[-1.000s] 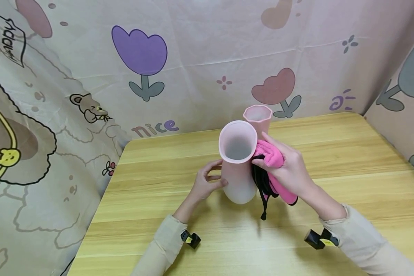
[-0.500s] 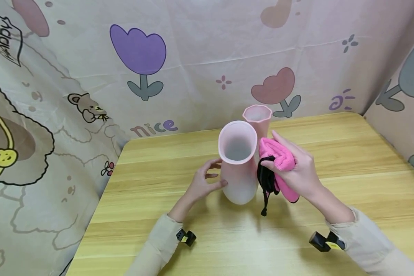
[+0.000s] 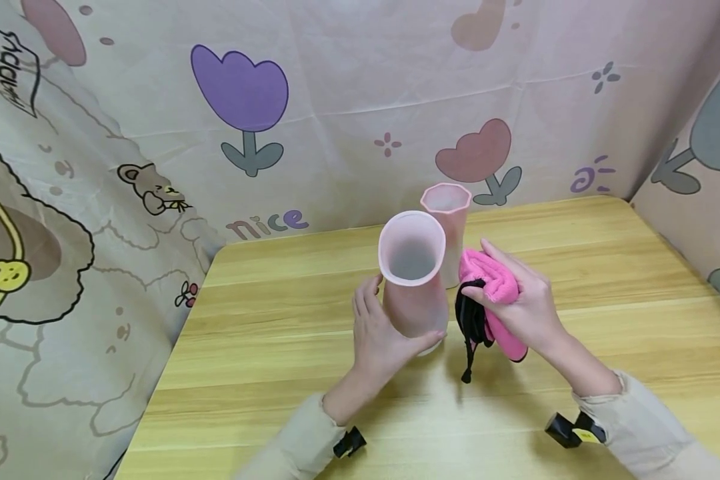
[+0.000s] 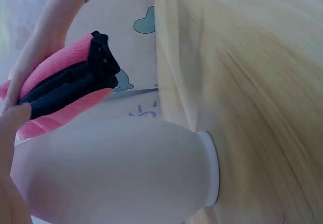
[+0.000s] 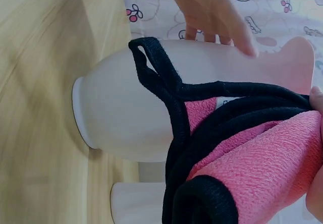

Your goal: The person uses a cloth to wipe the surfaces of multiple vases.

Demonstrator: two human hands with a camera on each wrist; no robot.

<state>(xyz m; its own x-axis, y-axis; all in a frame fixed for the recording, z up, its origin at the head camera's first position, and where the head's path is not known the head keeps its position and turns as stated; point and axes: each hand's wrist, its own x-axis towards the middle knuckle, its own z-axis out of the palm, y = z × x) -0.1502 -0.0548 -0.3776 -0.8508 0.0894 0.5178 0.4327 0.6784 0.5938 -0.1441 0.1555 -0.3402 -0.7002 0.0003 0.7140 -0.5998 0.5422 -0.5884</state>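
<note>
A large vase, pink above and whitish below, stands upright on the table with its wide mouth up. My left hand holds its lower body, thumb across the front and fingers along the left side. To the right of it, my right hand grips a folded pink towel with black edging. A black loop hangs from the towel's lower end in the right wrist view. Towel and large vase stand apart in the head view. The large vase's white foot rests on the wood in the left wrist view.
Behind the large vase stands a narrower pink vase with an angular rim, partly hidden by it. The wooden table ends at a printed cloth backdrop. Small black cameras are strapped to both wrists.
My right hand has drawn the towel away from the large vase, rightward and slightly toward me. My left hand has come further round the vase, its thumb now across the front.
</note>
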